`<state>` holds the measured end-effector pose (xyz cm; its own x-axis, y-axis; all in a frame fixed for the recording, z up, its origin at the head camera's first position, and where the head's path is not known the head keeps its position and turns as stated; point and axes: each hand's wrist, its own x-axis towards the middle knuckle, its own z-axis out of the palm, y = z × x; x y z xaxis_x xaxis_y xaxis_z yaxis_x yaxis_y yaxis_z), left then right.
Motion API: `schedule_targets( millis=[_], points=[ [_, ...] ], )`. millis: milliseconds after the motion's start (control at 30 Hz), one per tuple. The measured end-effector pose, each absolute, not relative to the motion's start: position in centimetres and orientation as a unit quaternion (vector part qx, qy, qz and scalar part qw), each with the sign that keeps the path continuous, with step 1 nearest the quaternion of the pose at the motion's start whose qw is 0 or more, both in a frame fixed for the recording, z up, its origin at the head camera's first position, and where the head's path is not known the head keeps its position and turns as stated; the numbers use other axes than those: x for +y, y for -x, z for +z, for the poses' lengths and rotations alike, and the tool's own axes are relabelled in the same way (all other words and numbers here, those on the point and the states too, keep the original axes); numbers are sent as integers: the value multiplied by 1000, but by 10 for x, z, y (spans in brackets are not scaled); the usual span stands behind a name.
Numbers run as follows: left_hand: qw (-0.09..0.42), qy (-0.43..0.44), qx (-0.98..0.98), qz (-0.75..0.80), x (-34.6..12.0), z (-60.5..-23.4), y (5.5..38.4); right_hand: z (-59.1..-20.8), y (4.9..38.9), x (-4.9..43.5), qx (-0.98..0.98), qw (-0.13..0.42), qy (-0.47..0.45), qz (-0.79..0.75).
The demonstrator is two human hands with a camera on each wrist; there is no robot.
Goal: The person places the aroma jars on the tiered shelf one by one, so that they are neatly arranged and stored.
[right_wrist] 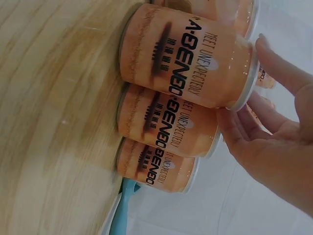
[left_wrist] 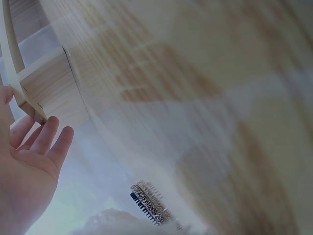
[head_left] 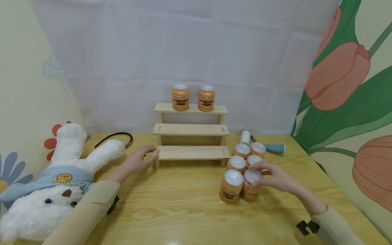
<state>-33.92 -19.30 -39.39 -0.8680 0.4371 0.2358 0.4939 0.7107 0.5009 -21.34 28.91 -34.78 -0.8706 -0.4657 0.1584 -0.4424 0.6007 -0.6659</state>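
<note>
My left hand [head_left: 139, 160] is at the left end of a three-step wooden display stand [head_left: 190, 153], its fingers extended and spread at the lowest board. In the left wrist view, the fingertips reach that board's end [left_wrist: 32, 110]. On the right, several orange cans [head_left: 230, 192] with pale lids stand in two rows on the table. My right hand [head_left: 275, 175] grips the top of the nearest right-hand can [right_wrist: 188, 61], thumb on one side of its rim and fingers on the other. Two more cans [head_left: 180, 97] stand apart on the top step.
A white plush toy [head_left: 33, 207] in a blue shirt lies on the left of the table [head_left: 171, 214]. Behind it is a black headband [head_left: 117, 133]. A blue-handled item [head_left: 275, 148] with a white end lies behind the grouped cans. A white cloth [head_left: 196, 44] hangs at the back.
</note>
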Motion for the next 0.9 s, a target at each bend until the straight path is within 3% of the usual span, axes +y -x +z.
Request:
schedule_targets(
  millis=[300,600,900],
  points=[
    [52,257,-923,-281,-191,-391,343,-353,209,286,909,-4,190,-371],
    [46,256,-923,-284,-191,-392,342,-361,202,276,931,-67,147,-326],
    [50,256,-922,-285,-192,-393,340,-363,195,280,931,-23,133,-339]
  ],
)
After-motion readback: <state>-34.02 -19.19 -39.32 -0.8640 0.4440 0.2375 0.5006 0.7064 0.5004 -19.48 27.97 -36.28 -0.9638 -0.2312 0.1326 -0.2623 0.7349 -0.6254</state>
